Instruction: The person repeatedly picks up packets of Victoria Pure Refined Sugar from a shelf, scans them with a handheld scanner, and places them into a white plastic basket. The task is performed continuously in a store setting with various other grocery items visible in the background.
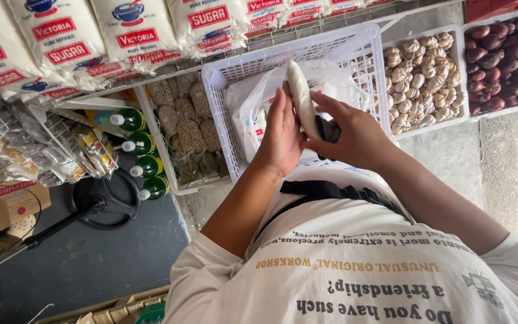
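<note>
Both my hands are raised over a white plastic crate (295, 51). Between them is a long, slim white packet (301, 96), held upright. My left hand (280, 135) presses against the packet's left side with its fingers stretched along it. My right hand (358, 138) grips the packet's lower part from the right, and a small dark thing (330, 129) shows under its thumb. Below the packet, inside the crate, lies a large clear plastic bag (247, 114) with more white packets in it.
White sacks with red labels (127, 30) lie on a wire shelf above. Right of the crate stand a tray of garlic (418, 78) and a tray of purple onions (505, 60). To the left are grain packets (187, 126), green bottles (142, 144) and a black fan base (106, 201).
</note>
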